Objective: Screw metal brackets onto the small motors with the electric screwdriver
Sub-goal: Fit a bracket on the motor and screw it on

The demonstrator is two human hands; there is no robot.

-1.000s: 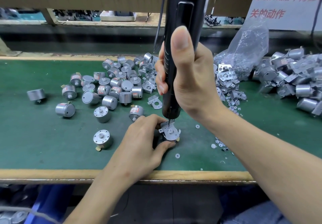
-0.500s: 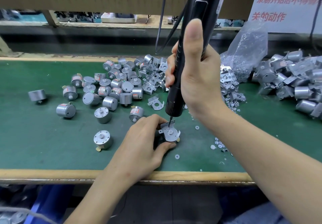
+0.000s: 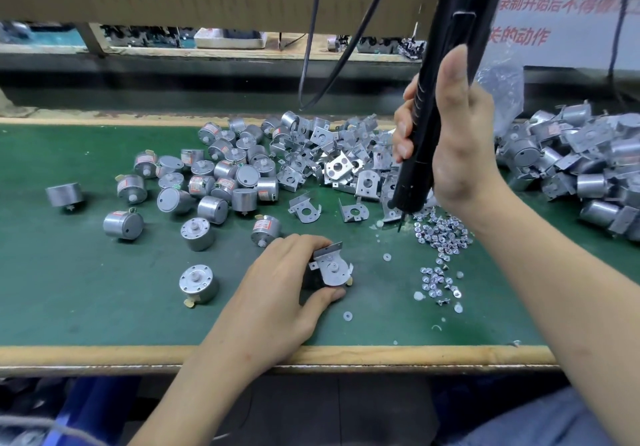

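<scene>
The bracketed motor [image 3: 331,269] sits low and centre in the frame on the green mat [image 3: 69,289], bracket face up, shaft poking through the middle. My left hand [image 3: 280,293] pinches it, thumb under the near edge and fingers curled over the far side, keeping it planted.

And the driver's off it! A second ago the electric screwdriver [image 3: 420,149] stood straight down on that bracket; now it's swung up and away to the right, tilted, with my right hand [image 3: 457,140] wrapped tight round the barrel, thumb up the side. The bit [image 3: 401,225] hangs just over the near edge of the heap of screws [image 3: 441,234], right of centre.

I read that as one screw driven and the next about to be fetched on the bit. Whether that first screw is fully seated I can't say; the holes are too small to make out from here.

Further out, a few white washers [image 3: 387,257] lie scattered between the motor and the screws. Loose brackets [image 3: 339,165] are piled behind, at centre. Bare motors [image 3: 221,175] spread across the left of centre, and finished ones [image 3: 571,165] are stacked at the right edge, beside a clear plastic bag [image 3: 502,78].
</scene>
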